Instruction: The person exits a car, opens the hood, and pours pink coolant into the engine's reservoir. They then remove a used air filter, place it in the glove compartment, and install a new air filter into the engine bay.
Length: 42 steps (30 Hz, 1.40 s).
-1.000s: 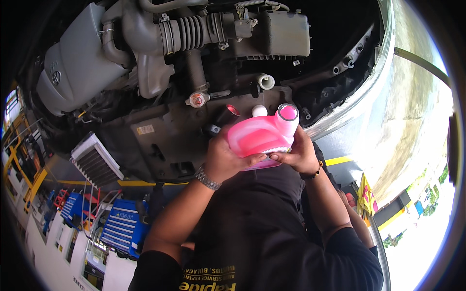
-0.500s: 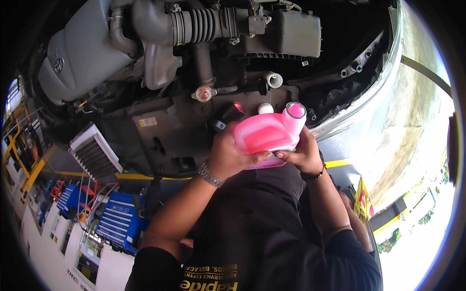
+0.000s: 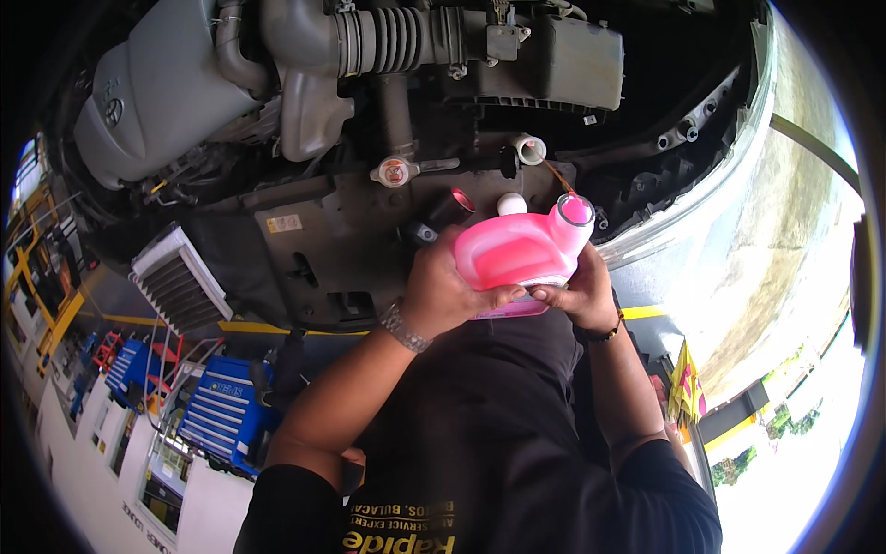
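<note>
**Unlidded pink jug held by two hands below an open filler neck**

A translucent pink jug (image 3: pixel 494 249) is held just right of the frame's centre. Its left end is wrapped by the left hand (image 3: pixel 445 286), its right end by the right hand (image 3: pixel 586 291), and both thumbs are pressed against its near side.

The uncapping appears done: no lid is seen on the jug's mouth (image 3: pixel 577 210), and the white filler neck (image 3: pixel 530 150), in the upper right of centre, is uncovered too. A rounded white cap (image 3: pixel 510 203) is seen at the jug's far edge, off both openings. Between mouth and neck a thin brown streak (image 3: pixel 559 178) is seen; whether it is liquid or solid cannot be told.

Deep pink is shown through the jug's wall, so plenty of liquid is judged to be left inside. The level within the neck cannot be made out. The radiator cap (image 3: pixel 394 172), left of the neck, is seated.
</note>
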Available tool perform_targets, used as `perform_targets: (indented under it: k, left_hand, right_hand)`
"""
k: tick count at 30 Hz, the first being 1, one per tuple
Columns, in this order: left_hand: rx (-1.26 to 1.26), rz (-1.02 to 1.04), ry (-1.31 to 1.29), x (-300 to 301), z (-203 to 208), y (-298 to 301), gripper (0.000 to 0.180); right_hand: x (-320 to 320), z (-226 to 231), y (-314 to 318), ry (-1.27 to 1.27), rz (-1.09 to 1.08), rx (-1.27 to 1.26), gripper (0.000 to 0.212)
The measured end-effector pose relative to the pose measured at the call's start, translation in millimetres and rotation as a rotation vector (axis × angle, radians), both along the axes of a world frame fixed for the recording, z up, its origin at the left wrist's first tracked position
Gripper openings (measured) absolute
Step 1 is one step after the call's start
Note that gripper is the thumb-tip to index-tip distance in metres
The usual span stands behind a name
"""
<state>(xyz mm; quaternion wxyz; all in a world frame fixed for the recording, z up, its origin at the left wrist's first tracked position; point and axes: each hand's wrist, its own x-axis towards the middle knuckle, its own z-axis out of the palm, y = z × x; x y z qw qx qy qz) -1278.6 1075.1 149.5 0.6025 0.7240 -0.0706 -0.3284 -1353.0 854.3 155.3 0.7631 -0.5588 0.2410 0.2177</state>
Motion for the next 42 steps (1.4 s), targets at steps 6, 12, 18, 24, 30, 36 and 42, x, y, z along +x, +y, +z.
perform_targets:
  k: [6, 12, 18, 24, 30, 36, 42]
  left_hand:
    - [-0.009, 0.004, 0.012, 0.1, 1.0, -0.5, 0.063]
    - [-0.020, 0.023, 0.052, -2.3, 1.3, -0.6, 0.063]
    - [-0.010, 0.006, 0.071, -2.7, 0.9, 1.5, 0.064]
    - [0.042, -0.009, 0.029, 0.2, 6.3, 0.8, 0.067]
    - [0.032, 0.031, 0.004, -2.2, 6.0, -0.8, 0.067]
    - [0.052, 0.001, -0.013, 0.1, 10.9, -0.8, 0.066]
    - [0.054, -0.011, 0.014, -0.4, 11.6, -1.0, 0.067]
  right_hand:
    - [0.2, 1.9, 1.1, -0.014, -0.004, 0.013, 0.078]
    - [-3.4, -0.3, 0.8, -0.003, -0.002, 0.005, 0.078]
    - [-3.3, 2.0, 1.9, 0.009, -0.005, 0.009, 0.078]
    - [-4.5, 2.3, 0.6, -0.006, 0.022, -0.018, 0.079]
    - [-6.2, 1.2, -0.6, 0.002, 0.048, -0.043, 0.080]
    - [-7.7, 2.4, -0.4, 0.028, 0.051, -0.048, 0.081]
    - [-9.1, 2.9, 0.5, 0.030, 0.030, -0.026, 0.080]
